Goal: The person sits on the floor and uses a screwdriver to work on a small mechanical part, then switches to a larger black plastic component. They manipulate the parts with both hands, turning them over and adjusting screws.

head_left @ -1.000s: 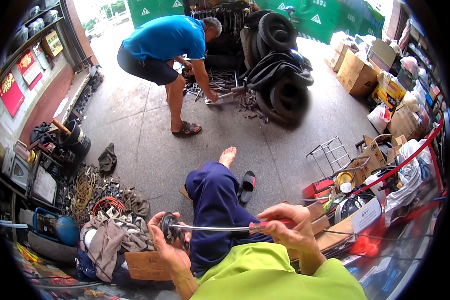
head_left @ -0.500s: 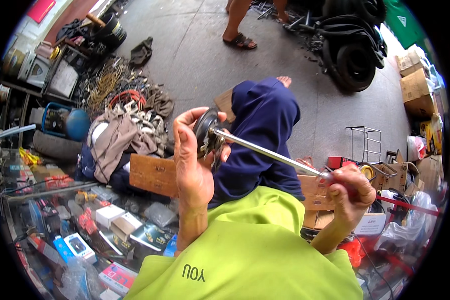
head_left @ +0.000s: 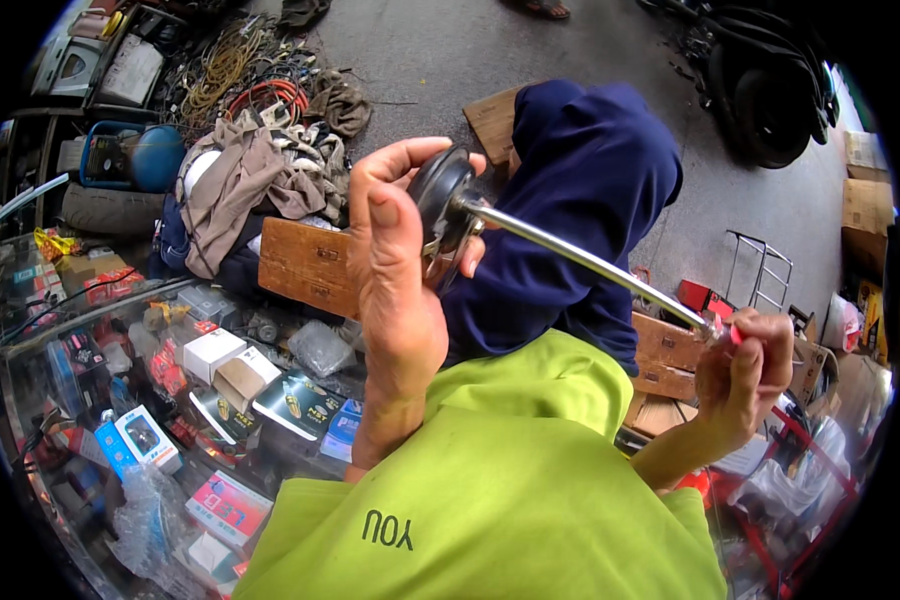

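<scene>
My left hand (head_left: 398, 255) holds a round, black disc-shaped part (head_left: 437, 188), perhaps a vehicle horn, upright between fingers and thumb. A metal bracket shows on its lower side, partly hidden by my fingers. My right hand (head_left: 745, 375) is closed round the handle of a screwdriver (head_left: 590, 262), of which only a bit of red shows. Its long silver shaft slants up leftward across my lap, and its tip meets the middle of the disc's face.
A wooden bench (head_left: 305, 265) lies beneath me. On the left, a glass counter (head_left: 100, 310) is covered with small boxes and plastic bags, with rags (head_left: 245, 190) and cables beyond. Black tyres (head_left: 770, 110) stand at the far right; a small metal rack (head_left: 760, 265) is nearer.
The view has shifted, and both hands with the disc and screwdriver appear larger and nearer. The screwdriver stays against the disc. The other person's legs are nearly out of view at the top.
</scene>
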The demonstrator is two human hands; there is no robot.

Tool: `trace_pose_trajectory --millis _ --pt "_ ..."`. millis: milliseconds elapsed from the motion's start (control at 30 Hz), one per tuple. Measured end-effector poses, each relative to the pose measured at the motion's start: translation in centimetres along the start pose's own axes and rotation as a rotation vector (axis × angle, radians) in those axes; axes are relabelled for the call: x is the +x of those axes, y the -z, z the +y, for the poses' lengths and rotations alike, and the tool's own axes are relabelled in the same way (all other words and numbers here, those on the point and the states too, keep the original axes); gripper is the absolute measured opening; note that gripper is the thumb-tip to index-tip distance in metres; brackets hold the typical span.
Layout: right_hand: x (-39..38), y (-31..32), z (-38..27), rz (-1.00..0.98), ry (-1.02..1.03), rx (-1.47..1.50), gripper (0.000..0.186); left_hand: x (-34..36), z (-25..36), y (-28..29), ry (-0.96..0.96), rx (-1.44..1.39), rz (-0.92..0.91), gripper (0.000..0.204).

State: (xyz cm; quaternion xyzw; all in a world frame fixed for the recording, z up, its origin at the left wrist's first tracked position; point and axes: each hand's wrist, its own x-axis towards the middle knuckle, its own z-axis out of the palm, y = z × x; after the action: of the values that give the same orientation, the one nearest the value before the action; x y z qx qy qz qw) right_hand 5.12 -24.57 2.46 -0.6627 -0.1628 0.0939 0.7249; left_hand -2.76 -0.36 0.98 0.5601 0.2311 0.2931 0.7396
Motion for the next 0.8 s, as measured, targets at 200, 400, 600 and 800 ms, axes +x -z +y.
trace_pose_trajectory --millis 200,400,600,800 --pt "0.8 -0.4 0.6 -0.152 0.287 -0.137 0.027 0.2 0.3 0.5 -0.032 -0.039 0.078 0.058" --pt "0.6 -1.5 0.5 0.077 0.056 0.085 0.037 -0.5 0.1 0.1 -0.037 -0.086 0.076 0.058" --pt "-1.0 -0.8 -0.5 0.055 0.022 -0.034 0.029 -0.1 0.1 -0.1 -0.033 -0.086 0.071 0.060" --pt "-1.1 -2.2 0.1 0.086 0.207 -0.143 0.036 0.0 -0.3 0.4 -0.059 -0.170 0.071 0.062"
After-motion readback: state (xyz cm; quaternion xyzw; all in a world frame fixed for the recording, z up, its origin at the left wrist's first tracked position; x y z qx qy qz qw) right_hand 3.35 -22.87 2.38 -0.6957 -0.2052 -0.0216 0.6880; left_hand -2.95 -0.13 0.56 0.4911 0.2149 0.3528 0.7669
